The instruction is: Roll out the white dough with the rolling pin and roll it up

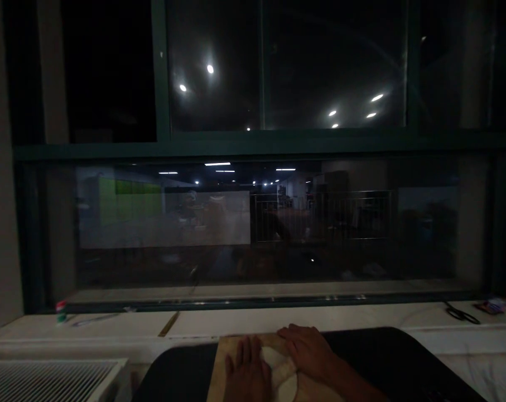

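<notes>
We are pressing the pale dough (pixel 280 365) flat on the wooden board (pixel 225 357), left hand (pixel 246 377) open atop its near-left edge and right hand (pixel 309 352) spread over its far-right edge, gripping nothing, keeping pressure even.

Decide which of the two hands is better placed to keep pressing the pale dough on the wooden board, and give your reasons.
Probably the left hand: it lies flat beside the pale dough, fingers on its edge. The right hand rests across the dough's far side on the wooden board. Dim light leaves this uncertain.
</notes>
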Demonstrator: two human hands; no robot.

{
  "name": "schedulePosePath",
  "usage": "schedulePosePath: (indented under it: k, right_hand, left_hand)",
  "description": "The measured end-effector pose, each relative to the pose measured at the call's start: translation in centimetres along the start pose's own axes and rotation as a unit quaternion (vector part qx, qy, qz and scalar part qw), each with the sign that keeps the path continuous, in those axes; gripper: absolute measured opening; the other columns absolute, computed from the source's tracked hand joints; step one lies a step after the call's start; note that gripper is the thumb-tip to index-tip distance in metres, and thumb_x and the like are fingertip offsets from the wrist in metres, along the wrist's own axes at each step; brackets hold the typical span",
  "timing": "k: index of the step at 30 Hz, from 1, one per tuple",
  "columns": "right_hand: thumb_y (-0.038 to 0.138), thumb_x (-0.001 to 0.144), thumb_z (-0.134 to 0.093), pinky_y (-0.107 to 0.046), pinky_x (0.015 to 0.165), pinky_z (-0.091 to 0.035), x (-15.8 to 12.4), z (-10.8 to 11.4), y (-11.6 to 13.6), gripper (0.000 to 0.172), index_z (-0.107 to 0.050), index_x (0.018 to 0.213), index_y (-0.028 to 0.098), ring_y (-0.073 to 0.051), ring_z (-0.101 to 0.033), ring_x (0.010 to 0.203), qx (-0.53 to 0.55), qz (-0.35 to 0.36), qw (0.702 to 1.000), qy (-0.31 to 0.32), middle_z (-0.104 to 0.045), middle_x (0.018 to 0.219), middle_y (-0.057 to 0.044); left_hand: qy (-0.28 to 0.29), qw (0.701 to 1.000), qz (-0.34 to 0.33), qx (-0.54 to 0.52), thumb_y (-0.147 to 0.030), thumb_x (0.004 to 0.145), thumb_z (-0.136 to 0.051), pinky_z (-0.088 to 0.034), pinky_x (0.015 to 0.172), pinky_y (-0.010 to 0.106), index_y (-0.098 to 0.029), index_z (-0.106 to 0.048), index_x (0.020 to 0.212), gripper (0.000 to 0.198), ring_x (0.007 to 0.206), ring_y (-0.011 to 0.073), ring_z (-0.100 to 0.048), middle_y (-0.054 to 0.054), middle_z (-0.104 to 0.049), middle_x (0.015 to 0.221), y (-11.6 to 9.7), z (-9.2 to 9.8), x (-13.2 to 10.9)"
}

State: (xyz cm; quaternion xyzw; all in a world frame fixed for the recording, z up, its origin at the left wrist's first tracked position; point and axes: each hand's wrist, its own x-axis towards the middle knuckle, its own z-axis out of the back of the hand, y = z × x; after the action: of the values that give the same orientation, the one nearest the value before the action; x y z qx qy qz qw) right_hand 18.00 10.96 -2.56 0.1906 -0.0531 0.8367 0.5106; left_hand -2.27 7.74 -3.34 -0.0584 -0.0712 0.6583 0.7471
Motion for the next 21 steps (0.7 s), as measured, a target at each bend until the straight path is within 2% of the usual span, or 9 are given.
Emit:
schedulePosePath:
  k: [3,7,11,14,17,21]
  right_hand:
    - [0.027,0.100,-0.043,-0.050,0.111,-0.044,-1.0,-0.7,-0.6,0.040,-0.069,0.131,0.031,-0.027,-0.059,0.130,-0.008,-0.011,1.000,-0.025,-0.067,0.138,-0.004]
    - [0.021,0.100,-0.041,-0.045,0.116,-0.041,-2.6,-0.4,-0.2,0.043,-0.067,0.134,0.022,-0.025,-0.058,0.133,-0.004,-0.004,0.999,-0.035,-0.065,0.140,-0.005]
    - [0.025,0.104,-0.032,-0.047,0.117,-0.041,-4.1,1.0,1.3,0.046,-0.067,0.133,0.016,-0.026,-0.060,0.131,-0.027,-0.041,0.999,-0.017,-0.066,0.138,-0.010]
    - [0.032,0.107,-0.030,-0.049,0.117,-0.040,-5.4,1.4,2.0,0.048,-0.064,0.137,0.016,-0.028,-0.058,0.133,-0.056,-0.058,0.997,0.000,-0.063,0.142,-0.011]
    - [0.037,0.108,-0.029,-0.048,0.110,-0.047,-7.1,1.0,2.0,0.048,-0.064,0.138,0.022,-0.028,-0.060,0.131,-0.075,-0.071,0.995,-0.013,-0.064,0.142,-0.007]
    - [0.041,0.104,-0.040,-0.047,0.093,-0.056,-9.3,0.1,1.6,0.046,-0.059,0.143,0.028,-0.031,-0.068,0.117,-0.102,-0.059,0.992,-0.047,-0.071,0.132,-0.007]
  left_hand:
    - [-0.003,1.000,-0.006,0.000,-0.035,0.097,-0.025,-0.019,0.124,0.065,-0.011,-0.027,0.159,0.066,0.156,0.0335,-0.019,0.016,-0.022,0.168,-0.4,-0.3,-0.4]
    - [-0.029,0.999,-0.042,-0.003,-0.040,0.096,-0.031,-0.017,0.126,0.063,-0.010,-0.030,0.157,0.068,0.155,0.0355,-0.020,0.016,-0.023,0.166,-0.6,0.0,-1.4]
    - [-0.054,0.994,-0.099,-0.001,-0.037,0.096,-0.035,-0.022,0.127,0.057,-0.008,-0.037,0.155,0.065,0.153,0.0338,-0.024,0.014,-0.029,0.163,-0.7,0.0,-2.1]
    - [-0.082,0.989,-0.122,0.003,-0.034,0.096,-0.038,-0.028,0.126,0.054,-0.011,-0.041,0.153,0.062,0.151,0.0322,-0.031,0.011,-0.034,0.161,-0.4,-1.1,-2.2]
    - [-0.107,0.984,-0.145,0.010,-0.036,0.096,-0.042,-0.037,0.124,0.050,-0.018,-0.044,0.153,0.059,0.148,0.0311,-0.036,0.007,-0.036,0.159,0.0,-3.0,-2.0]
    - [-0.133,0.981,-0.145,0.009,-0.041,0.097,-0.043,-0.036,0.125,0.046,-0.021,-0.046,0.152,0.058,0.148,0.0296,-0.035,0.005,-0.034,0.159,0.6,-4.8,-2.2]
